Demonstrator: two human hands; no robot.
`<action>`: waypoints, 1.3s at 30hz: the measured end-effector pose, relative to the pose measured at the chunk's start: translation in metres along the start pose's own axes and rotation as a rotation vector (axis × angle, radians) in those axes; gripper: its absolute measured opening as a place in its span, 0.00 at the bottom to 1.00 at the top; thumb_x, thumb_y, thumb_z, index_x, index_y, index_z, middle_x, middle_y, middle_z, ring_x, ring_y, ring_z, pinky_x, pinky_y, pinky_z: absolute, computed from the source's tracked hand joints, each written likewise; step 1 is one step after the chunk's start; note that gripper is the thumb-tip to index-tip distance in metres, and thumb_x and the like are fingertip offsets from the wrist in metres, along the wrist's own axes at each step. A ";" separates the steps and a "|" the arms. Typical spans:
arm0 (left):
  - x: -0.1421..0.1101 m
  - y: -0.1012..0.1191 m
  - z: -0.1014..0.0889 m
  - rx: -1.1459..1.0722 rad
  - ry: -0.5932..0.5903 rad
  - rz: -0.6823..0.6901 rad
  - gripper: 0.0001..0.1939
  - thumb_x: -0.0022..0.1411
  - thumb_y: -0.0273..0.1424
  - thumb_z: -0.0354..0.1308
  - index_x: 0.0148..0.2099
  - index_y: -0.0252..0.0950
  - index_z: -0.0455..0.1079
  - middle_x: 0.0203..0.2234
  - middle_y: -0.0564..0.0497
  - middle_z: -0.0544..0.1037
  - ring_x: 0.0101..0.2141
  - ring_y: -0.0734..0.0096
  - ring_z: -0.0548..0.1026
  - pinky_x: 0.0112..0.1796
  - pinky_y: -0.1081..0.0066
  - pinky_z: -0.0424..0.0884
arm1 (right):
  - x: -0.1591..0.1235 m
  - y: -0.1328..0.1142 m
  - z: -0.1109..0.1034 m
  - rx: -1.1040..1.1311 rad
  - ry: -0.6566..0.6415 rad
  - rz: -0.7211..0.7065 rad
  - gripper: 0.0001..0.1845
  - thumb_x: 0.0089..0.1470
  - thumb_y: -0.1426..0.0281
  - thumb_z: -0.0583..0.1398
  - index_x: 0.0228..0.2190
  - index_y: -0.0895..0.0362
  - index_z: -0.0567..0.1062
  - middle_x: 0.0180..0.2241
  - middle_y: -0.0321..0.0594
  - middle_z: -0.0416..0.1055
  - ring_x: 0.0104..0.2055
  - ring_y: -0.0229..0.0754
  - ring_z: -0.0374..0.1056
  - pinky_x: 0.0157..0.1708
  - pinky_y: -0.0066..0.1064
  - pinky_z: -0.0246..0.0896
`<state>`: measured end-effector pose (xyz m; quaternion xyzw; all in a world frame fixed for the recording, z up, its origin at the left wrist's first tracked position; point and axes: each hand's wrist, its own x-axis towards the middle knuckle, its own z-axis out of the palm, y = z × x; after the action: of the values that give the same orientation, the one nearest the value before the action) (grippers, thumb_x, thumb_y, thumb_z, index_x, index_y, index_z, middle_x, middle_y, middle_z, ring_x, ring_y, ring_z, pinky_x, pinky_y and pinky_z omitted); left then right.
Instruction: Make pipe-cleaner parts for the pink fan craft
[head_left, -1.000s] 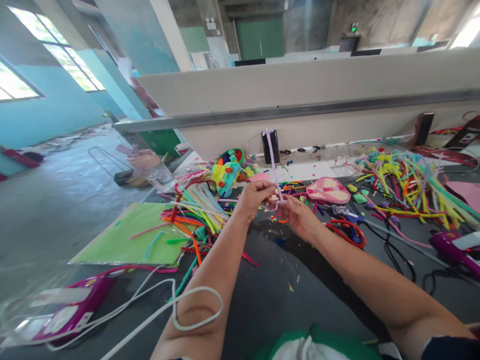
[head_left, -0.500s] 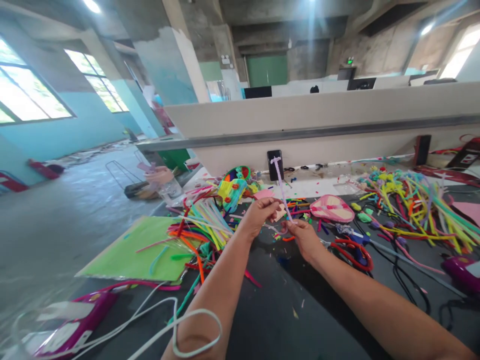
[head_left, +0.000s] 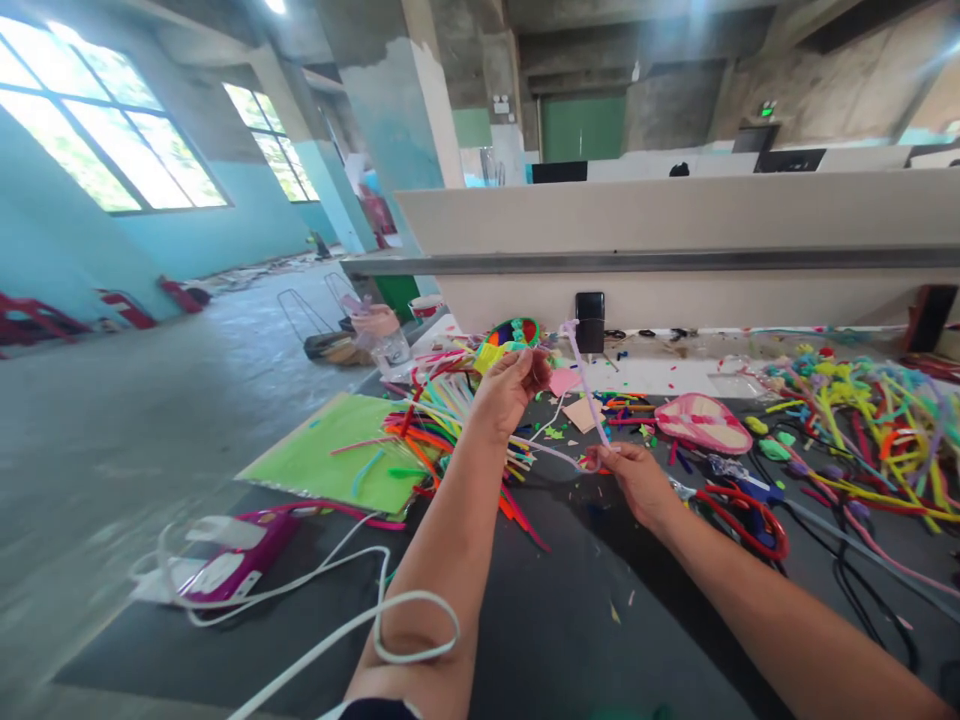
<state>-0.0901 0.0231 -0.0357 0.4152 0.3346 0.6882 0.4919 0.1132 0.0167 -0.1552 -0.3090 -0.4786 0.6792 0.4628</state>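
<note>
My right hand [head_left: 637, 480] pinches a fuzzy lilac pipe cleaner [head_left: 586, 390] near its lower bend. One length of it rises to a small knotted tip in front of the black phone [head_left: 590, 322]; a thinner tail runs left, low over the table. My left hand [head_left: 510, 390] is raised to the left of the upright length, apart from it, with fingers curled together; whatever they hold, if anything, is hidden. Beneath and beside this hand lies a bundle of coloured pipe cleaners [head_left: 442, 415]. Pink and cream paper pieces, the cream one a square [head_left: 583, 414], lie behind my hands.
A green sheet [head_left: 322, 450] and a purple glue-gun-like tool [head_left: 240, 560] with a white cord lie left; the cord crosses my left forearm. At right are a pink oval piece [head_left: 703, 422], red-handled pliers [head_left: 750, 520], black cables and a pipe cleaner heap [head_left: 877, 430]. A partition [head_left: 675, 220] stands behind.
My left hand has moved up and left, away from the lilac pipe cleaner. My right hand still holds it, and its left tail now shows more. The view has turned left.
</note>
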 end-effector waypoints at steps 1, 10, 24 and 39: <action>0.000 0.002 0.000 -0.022 -0.003 -0.010 0.15 0.51 0.39 0.64 0.36 0.32 0.73 0.25 0.51 0.75 0.27 0.75 0.74 0.33 0.71 0.72 | 0.000 0.000 0.000 -0.001 -0.001 0.009 0.10 0.42 0.61 0.67 0.25 0.55 0.80 0.27 0.41 0.77 0.31 0.43 0.70 0.39 0.36 0.61; -0.004 0.012 0.001 -0.240 -0.065 -0.123 0.10 0.51 0.31 0.65 0.33 0.30 0.71 0.21 0.55 0.68 0.23 0.80 0.69 0.28 0.75 0.70 | -0.003 -0.002 0.001 -0.050 -0.078 -0.025 0.10 0.44 0.62 0.66 0.21 0.56 0.79 0.28 0.41 0.77 0.37 0.42 0.70 0.42 0.33 0.59; -0.005 -0.004 0.016 -0.095 -0.086 -0.139 0.20 0.54 0.41 0.62 0.41 0.30 0.74 0.30 0.47 0.76 0.27 0.76 0.73 0.27 0.76 0.69 | 0.005 -0.012 -0.004 0.086 0.050 -0.076 0.09 0.41 0.63 0.68 0.24 0.56 0.79 0.25 0.39 0.76 0.30 0.40 0.70 0.41 0.35 0.61; -0.015 -0.056 0.045 -0.119 -0.216 -0.178 0.13 0.51 0.35 0.65 0.34 0.30 0.71 0.27 0.50 0.74 0.23 0.82 0.69 0.24 0.79 0.64 | 0.006 -0.019 -0.004 0.202 0.043 -0.086 0.08 0.41 0.64 0.68 0.24 0.56 0.79 0.25 0.38 0.76 0.27 0.37 0.68 0.35 0.30 0.60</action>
<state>-0.0247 0.0272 -0.0689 0.4258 0.2739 0.6119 0.6076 0.1203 0.0255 -0.1387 -0.2545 -0.4104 0.6965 0.5307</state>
